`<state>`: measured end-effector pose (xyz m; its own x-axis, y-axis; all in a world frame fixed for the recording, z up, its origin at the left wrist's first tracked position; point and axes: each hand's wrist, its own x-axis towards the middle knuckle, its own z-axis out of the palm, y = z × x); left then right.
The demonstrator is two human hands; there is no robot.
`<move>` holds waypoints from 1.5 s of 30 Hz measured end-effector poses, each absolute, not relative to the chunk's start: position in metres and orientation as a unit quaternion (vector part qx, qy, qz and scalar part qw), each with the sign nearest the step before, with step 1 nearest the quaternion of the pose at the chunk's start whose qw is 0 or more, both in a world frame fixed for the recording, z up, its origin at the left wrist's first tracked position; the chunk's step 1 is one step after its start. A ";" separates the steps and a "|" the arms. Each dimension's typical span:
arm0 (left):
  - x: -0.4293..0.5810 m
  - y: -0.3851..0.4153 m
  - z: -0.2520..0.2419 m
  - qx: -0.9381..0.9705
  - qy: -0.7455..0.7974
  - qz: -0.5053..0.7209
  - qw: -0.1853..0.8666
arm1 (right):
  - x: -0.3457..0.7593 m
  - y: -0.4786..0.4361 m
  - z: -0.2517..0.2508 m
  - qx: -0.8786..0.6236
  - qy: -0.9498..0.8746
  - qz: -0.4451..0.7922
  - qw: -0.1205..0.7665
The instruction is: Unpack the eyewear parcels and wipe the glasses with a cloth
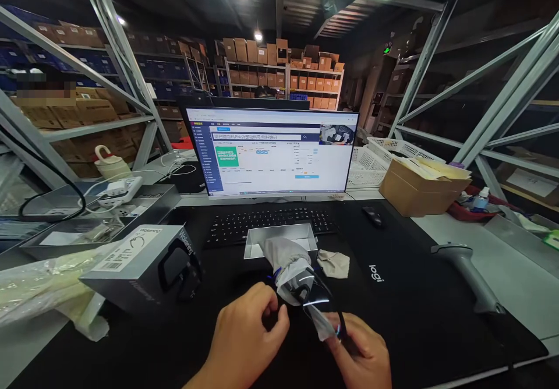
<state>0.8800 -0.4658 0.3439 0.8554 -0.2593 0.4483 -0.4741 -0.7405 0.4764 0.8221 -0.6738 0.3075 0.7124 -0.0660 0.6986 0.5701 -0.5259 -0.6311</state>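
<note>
My right hand [360, 348] grips one side of a pair of dark-framed glasses [321, 293] with a shiny, see-through lens. A grey cloth pouch [286, 255] with a blue cord lies behind and partly under the glasses, its near end bunched. To the left of them, my left hand [248, 333] hovers over the black mat, fingers loosely curled and thumb apart, nothing visible in it. The pouch's far end rests in a shallow white box tray [257, 251]. Beside the tray is a crumpled beige cloth [334, 264].
A grey printed box [144, 267] and plastic wrapping [48, 278] stand left. Behind are a keyboard [271, 220] and monitor [271, 162]. On the right are a mouse [372, 216], a barcode scanner [471, 275] and a cardboard box [419, 194].
</note>
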 end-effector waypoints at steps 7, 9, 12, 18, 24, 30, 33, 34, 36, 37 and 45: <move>0.890 -0.474 0.340 0.949 -0.142 0.059 0.275 | 0.817 -0.668 0.307 -0.815 -0.264 -0.349 0.379; 0.892 -0.476 0.338 0.938 -0.177 0.081 0.288 | 0.816 -0.671 0.302 -0.829 -0.259 -0.330 0.370; 0.886 -0.482 0.332 0.889 -0.283 0.125 0.338 | 0.819 -0.672 0.297 -0.841 -0.208 -0.340 0.367; 0.869 -0.487 0.315 0.762 -0.483 0.253 0.350 | 0.835 -0.659 0.305 -0.832 -0.146 -0.460 0.273; 0.869 -0.483 0.313 0.757 -0.501 0.319 0.273 | 0.852 -0.643 0.319 -0.862 -0.130 -0.454 0.183; 0.869 -0.476 0.319 0.732 -0.557 0.335 0.205 | 0.876 -0.644 0.327 -0.856 -0.213 -0.428 0.198; 0.877 -0.461 0.326 0.752 -0.503 0.360 0.228 | 0.881 -0.649 0.322 -0.853 -0.207 -0.403 0.259; 0.881 -0.457 0.329 0.778 -0.446 0.352 0.268 | 0.881 -0.651 0.320 -0.851 -0.204 -0.398 0.273; 0.890 -0.452 0.336 0.827 -0.318 0.309 0.346 | 0.881 -0.653 0.316 -0.848 -0.206 -0.400 0.281; 0.895 -0.452 0.339 0.841 -0.276 0.289 0.365 | 0.880 -0.653 0.314 -0.847 -0.211 -0.401 0.277; 0.903 -0.474 0.341 0.827 -0.315 0.339 0.320 | 0.873 -0.650 0.313 -0.844 -0.226 -0.428 0.233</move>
